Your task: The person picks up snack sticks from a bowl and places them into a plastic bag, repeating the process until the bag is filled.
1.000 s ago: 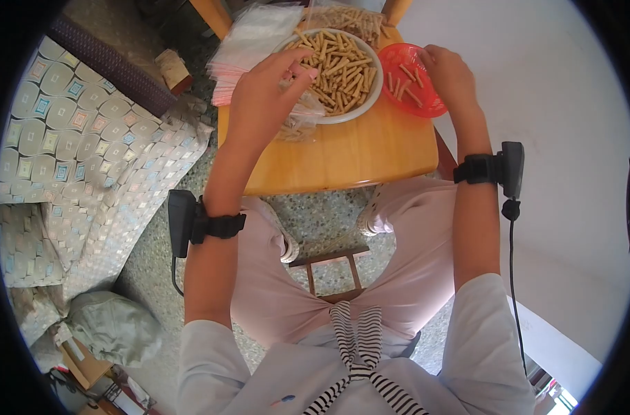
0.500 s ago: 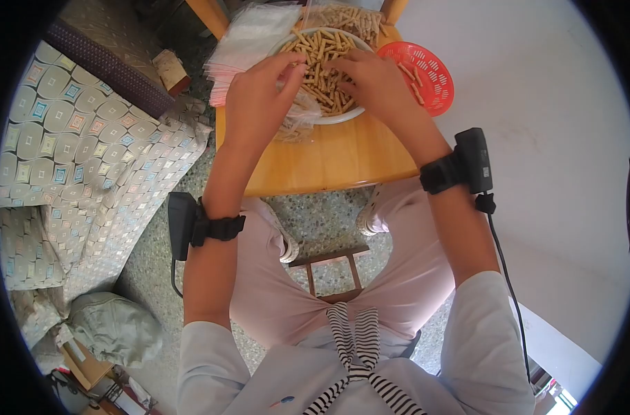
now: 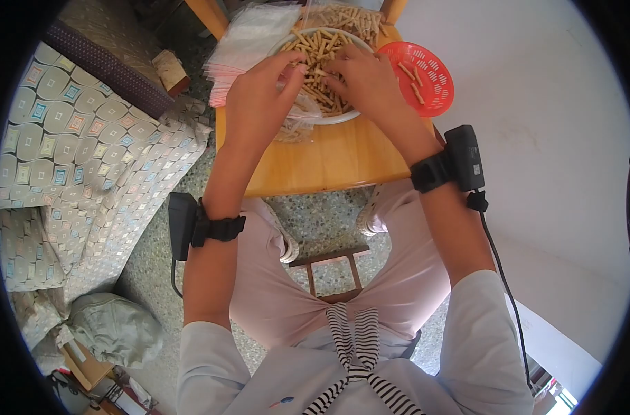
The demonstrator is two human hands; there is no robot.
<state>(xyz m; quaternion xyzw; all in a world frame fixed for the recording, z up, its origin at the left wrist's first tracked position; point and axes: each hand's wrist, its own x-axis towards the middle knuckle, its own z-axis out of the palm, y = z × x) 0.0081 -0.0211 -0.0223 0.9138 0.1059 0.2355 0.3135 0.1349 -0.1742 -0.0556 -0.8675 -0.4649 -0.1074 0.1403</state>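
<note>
A white bowl (image 3: pixel 342 120) full of short tan-brown sticks (image 3: pixel 322 47) stands on the wooden chair seat. Over its left side, my left hand (image 3: pixel 263 93) is closed, thumb and forefinger pinched around what looks like a small stick. My right hand (image 3: pixel 362 77) reaches in from the right. Its fingertips meet at a stick lying crosswise between the hands. Below my left hand, a clear plastic bag (image 3: pixel 302 111) rests against the bowl's near-left rim, with some sticks showing through it. The curled fingers hide part of what both hands hold.
A red perforated basket (image 3: pixel 439 93) with several sticks sits right of the bowl. Flat clear bags (image 3: pixel 249 41) are stacked at left, and a filled bag (image 3: pixel 349 21) lies behind. The wooden seat (image 3: pixel 322 159) ends before my knees; a white wall (image 3: pixel 536 138) rises at right.
My right hand has moved up and left, from deep among the sticks toward my left hand, with a stick at its fingertips. My left hand has barely moved.
</note>
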